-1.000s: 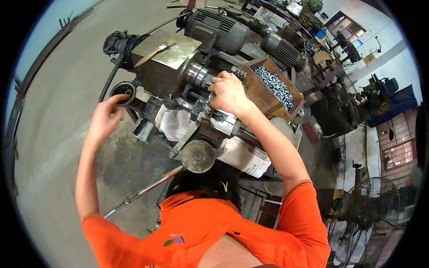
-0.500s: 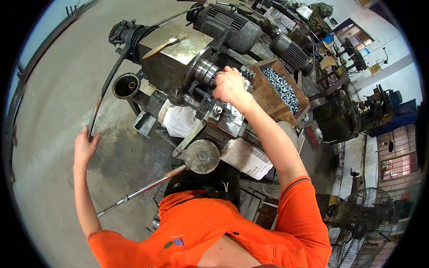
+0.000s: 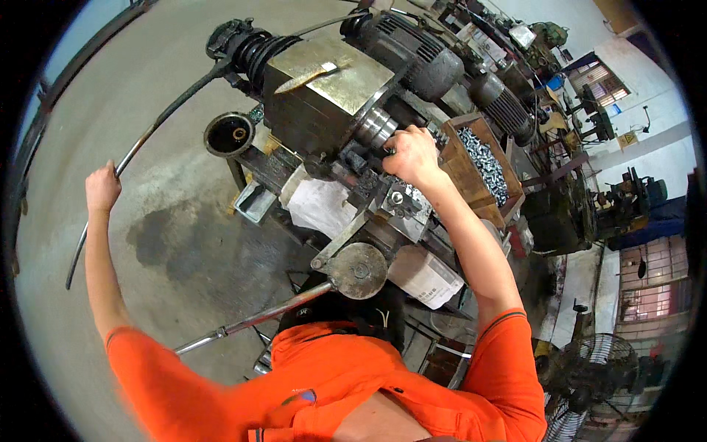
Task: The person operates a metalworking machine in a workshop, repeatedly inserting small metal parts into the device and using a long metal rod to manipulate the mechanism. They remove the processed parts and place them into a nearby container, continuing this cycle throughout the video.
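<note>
Your left hand [image 3: 101,188] is closed in a narrow grip around the long dark rod [image 3: 147,140], far out to the left over the stained concrete floor [image 3: 184,243]; the rod curves from below your fist up toward the black coupling [image 3: 239,44] at the far end of the machine. Your right hand [image 3: 411,153] rests on the middle of the machine with its fingers curled over the shiny ribbed chuck [image 3: 375,127]; whether that grip pinches anything cannot be told, since the fingers hide what lies under them. Just beside this hand, to the right, stands a wooden box [image 3: 460,173] filled with small bright metal parts [image 3: 482,162]. Nearer to you a round metal disc [image 3: 359,269] carries a long silver lever [image 3: 250,320] that slants down to the left. A white sheet [image 3: 324,208] hangs between the disc and the chuck. A dark round cup [image 3: 230,135] sits left of the machine body.
</note>
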Action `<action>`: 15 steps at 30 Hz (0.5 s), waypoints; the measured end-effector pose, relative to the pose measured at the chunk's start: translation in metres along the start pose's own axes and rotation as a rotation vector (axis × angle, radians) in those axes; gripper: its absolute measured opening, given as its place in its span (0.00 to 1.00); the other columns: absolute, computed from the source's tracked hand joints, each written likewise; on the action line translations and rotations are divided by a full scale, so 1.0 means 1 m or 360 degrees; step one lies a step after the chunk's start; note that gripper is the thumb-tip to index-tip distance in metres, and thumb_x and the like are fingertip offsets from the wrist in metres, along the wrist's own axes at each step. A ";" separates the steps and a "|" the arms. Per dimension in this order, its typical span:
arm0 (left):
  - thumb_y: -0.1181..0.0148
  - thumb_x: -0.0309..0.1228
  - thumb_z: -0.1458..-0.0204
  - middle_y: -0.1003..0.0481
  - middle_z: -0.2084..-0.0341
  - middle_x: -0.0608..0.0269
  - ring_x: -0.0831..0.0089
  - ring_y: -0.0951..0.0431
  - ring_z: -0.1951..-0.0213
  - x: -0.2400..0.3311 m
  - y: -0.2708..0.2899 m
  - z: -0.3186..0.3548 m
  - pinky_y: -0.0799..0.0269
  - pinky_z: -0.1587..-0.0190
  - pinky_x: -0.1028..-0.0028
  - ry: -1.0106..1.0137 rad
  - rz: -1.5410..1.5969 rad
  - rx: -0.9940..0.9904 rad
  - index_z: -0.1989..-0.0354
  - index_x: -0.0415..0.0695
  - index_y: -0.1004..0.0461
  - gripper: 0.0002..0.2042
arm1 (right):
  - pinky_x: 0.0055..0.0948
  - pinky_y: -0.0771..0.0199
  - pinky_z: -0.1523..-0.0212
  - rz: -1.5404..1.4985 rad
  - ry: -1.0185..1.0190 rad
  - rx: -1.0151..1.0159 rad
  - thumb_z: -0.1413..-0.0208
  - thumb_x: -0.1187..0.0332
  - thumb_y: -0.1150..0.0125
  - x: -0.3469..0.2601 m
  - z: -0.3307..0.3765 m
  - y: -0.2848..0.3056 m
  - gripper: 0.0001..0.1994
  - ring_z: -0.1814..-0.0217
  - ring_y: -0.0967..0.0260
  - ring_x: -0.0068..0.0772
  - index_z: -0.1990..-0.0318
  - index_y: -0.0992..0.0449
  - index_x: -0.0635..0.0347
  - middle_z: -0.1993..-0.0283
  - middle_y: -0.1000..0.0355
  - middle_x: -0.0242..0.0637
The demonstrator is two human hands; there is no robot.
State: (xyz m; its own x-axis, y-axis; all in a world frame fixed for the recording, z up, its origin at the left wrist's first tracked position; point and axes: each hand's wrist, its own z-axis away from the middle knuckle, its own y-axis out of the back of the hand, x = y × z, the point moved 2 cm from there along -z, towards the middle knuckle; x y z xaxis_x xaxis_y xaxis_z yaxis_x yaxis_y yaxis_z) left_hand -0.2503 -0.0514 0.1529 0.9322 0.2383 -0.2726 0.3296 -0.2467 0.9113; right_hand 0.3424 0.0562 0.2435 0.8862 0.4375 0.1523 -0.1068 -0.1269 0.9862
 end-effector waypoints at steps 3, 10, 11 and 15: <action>0.47 0.26 0.56 0.28 0.81 0.51 0.53 0.26 0.74 0.000 -0.003 -0.011 0.30 0.71 0.59 0.0010 -0.0027 0.0013 0.73 0.41 0.34 0.04 | 0.33 0.37 0.54 -0.0001 -0.0001 -0.0004 0.75 0.65 0.44 0.004 0.005 0.002 0.16 0.58 0.34 0.39 0.71 0.20 0.55 0.67 0.27 0.35; 0.45 0.31 0.53 0.26 0.69 0.53 0.56 0.25 0.63 0.083 0.035 -0.016 0.30 0.60 0.64 -0.0030 0.0995 0.0576 0.54 0.44 0.30 0.16 | 0.36 0.38 0.50 -0.0349 0.0241 0.0525 0.72 0.64 0.43 0.015 0.058 0.043 0.19 0.54 0.37 0.40 0.66 0.22 0.58 0.57 0.31 0.36; 0.45 0.31 0.52 0.26 0.70 0.53 0.56 0.25 0.64 0.111 0.031 -0.011 0.30 0.60 0.64 -0.0008 0.1289 0.0801 0.54 0.43 0.30 0.15 | 0.37 0.38 0.49 -0.0411 0.0258 0.0570 0.73 0.66 0.43 0.020 0.073 0.050 0.19 0.53 0.37 0.42 0.66 0.22 0.58 0.55 0.31 0.38; 0.39 0.38 0.59 0.26 0.71 0.47 0.52 0.26 0.66 0.194 -0.091 0.015 0.31 0.64 0.63 0.0103 0.1331 -0.0593 0.57 0.41 0.29 0.21 | 0.38 0.37 0.49 -0.0524 0.0020 0.0620 0.74 0.70 0.42 0.053 0.145 0.062 0.20 0.50 0.38 0.44 0.65 0.23 0.60 0.52 0.31 0.42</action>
State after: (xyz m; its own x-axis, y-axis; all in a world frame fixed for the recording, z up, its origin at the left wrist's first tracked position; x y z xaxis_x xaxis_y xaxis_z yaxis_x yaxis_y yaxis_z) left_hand -0.0970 0.0030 0.0123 0.8312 0.1732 0.5284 -0.5290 -0.0466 0.8474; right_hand 0.4486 -0.0578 0.3028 0.8387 0.5208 -0.1594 0.3554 -0.3015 0.8847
